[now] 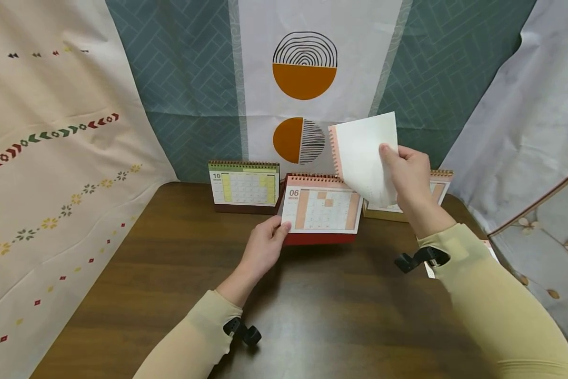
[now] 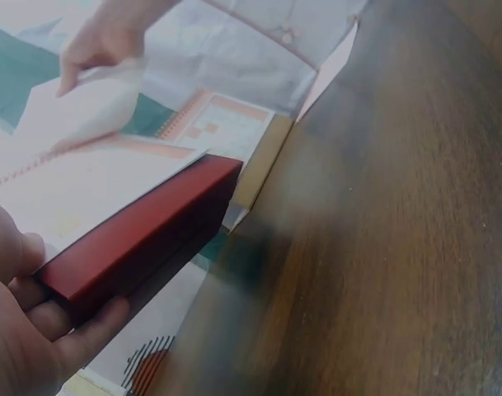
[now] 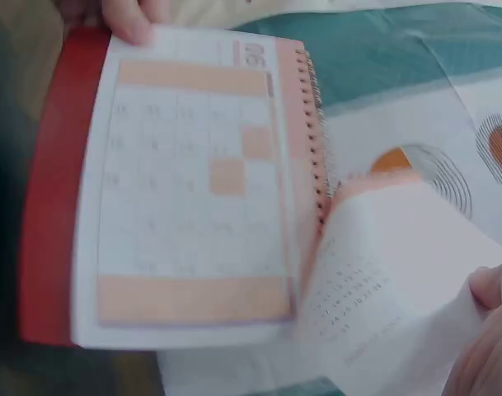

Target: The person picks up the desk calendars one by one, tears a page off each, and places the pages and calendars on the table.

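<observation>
Red-based calendar point(image 1: 320, 209) gripped, one page point(image 1: 365, 155) lifted

My notes, clock centred on the red-based calendar in the head view:

Between 9 and 10 o'clock: green-topped calendar point(image 1: 243, 185) marked 10, standing on the wooden table point(image 1: 170, 273)

8 o'clock: left hand point(image 1: 265, 242), thumb on the lower corner, fingers wrapped round the base

Centre: the red-based calendar, showing 06

1 o'clock: the page, raised; I cannot tell whether the rings hold its perforated edge

2 o'clock: right hand point(image 1: 410, 175) pinching the page's outer edge, thumb in front

3 o'clock: tan-based calendar point(image 1: 440, 187), partly hidden behind page and right hand
</observation>
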The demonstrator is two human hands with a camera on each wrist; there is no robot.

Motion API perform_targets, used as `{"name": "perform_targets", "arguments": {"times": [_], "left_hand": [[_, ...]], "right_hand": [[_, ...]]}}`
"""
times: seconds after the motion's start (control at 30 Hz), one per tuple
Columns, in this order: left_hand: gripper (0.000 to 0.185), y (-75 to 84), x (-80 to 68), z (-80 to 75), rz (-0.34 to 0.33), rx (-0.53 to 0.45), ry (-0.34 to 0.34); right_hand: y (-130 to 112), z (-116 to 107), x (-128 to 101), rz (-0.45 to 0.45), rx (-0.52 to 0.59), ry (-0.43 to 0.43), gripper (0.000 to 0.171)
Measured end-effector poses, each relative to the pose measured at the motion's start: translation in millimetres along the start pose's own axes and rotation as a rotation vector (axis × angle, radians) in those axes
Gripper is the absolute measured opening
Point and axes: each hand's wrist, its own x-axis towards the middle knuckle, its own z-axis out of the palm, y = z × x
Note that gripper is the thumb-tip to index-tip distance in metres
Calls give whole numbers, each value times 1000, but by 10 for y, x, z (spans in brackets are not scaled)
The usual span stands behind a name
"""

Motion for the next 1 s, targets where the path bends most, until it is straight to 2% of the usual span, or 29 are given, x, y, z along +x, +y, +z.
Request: {"name": "perform_targets", "arguments": {"times": [0.23, 0.4, 0.47, 0.6, 0.77, 1.0], "left_hand": [[19, -28, 15, -9, 17, 8, -13], [16, -20, -13, -7, 16, 6, -31], [15, -23, -24, 5, 18, 9, -41], [15, -48, -23, 33, 30, 8, -49], [16, -11, -24, 28, 58, -6, -65], [16, 35, -55, 48, 41, -27, -82]], "right_hand": [[26, -338, 336, 49, 120, 81, 60], [128, -502, 486, 108, 104, 105, 52], [166, -558, 517, 131, 103, 119, 50], [204, -640, 574, 149, 116, 151, 56], [187, -699, 605, 153, 61, 134, 63], [208, -709, 586, 182, 58, 155, 67]]}}
